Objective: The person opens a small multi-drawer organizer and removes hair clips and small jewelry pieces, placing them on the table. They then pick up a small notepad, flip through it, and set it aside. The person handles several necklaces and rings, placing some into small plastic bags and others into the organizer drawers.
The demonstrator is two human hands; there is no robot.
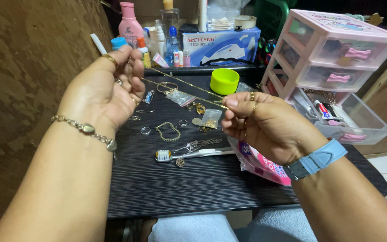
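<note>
1. My left hand [108, 92] and right hand [258, 121] each pinch an end of a thin gold chain [189, 92], stretched taut above the dark surface [180, 179].
2. Below lie a toothbrush [189, 154], a gold bracelet [169, 131] and rings, unsorted.
3. Farther back sits a green cup [224, 80].

The right hand [265, 123] covers part of the pink packet [258, 163]. The gold chain's [189, 92] ends vanish inside both grips. The drawer unit [332, 58] is cut off at the right.
</note>
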